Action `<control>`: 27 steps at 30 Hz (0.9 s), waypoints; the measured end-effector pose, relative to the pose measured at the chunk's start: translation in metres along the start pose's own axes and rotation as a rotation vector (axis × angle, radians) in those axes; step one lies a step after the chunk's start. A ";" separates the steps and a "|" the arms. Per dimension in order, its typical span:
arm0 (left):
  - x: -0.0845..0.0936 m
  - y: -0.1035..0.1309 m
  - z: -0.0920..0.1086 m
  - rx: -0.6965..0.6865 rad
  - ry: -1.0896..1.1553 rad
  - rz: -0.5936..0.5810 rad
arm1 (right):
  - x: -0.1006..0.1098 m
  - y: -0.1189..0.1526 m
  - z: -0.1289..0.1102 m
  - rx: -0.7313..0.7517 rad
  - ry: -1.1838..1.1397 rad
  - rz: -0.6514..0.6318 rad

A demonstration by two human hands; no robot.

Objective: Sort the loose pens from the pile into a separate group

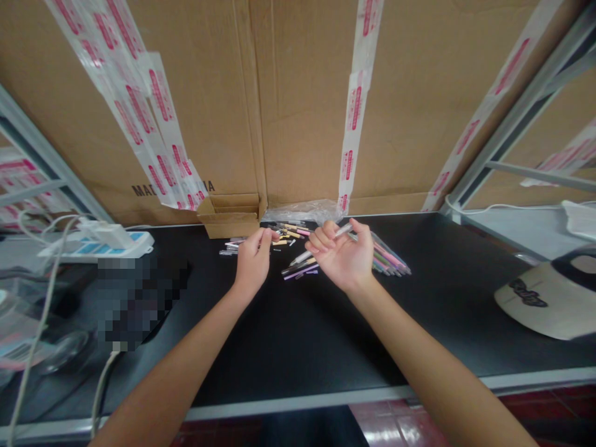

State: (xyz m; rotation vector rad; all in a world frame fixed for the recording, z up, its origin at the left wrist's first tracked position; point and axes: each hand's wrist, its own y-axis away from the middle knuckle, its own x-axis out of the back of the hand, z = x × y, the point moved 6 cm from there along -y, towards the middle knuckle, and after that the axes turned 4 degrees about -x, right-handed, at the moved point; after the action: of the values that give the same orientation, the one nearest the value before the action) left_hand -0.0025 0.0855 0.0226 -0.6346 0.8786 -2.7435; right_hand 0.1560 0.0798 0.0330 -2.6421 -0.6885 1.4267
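My right hand [342,256], palm turned up, has its fingers curled around a slim whitish pen [343,230]. To the left, my left hand [254,257] is closed in a pinch; whatever lies between its fingertips is too small to make out. Behind and between the hands, small pen parts [292,233] in yellow, white and pink lie scattered on the black tabletop [298,335]. A few dark and purple pens [300,274] rest just left of my right hand. Beyond that hand's right side, a bundle of colourful pens [391,261] lies flat, partly hidden by the hand.
An open small cardboard box [229,217] stands at the back, beside crumpled clear plastic [302,212]. A large taped cardboard sheet [302,112] walls the rear. On the left are a power strip [102,241], cables and a pixelated dark object [144,304]. A cap [554,295] sits right.
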 end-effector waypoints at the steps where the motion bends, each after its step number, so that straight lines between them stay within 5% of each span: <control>1: 0.000 0.000 0.000 -0.002 -0.003 0.000 | 0.000 0.000 0.000 0.007 -0.004 0.004; 27: 0.001 -0.001 0.002 -0.003 -0.035 -0.025 | -0.005 0.002 0.000 0.001 0.051 0.014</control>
State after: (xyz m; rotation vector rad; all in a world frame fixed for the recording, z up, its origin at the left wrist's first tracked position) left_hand -0.0019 0.0846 0.0248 -0.6970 0.8733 -2.7450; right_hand 0.1546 0.0759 0.0364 -2.6771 -0.6657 1.3571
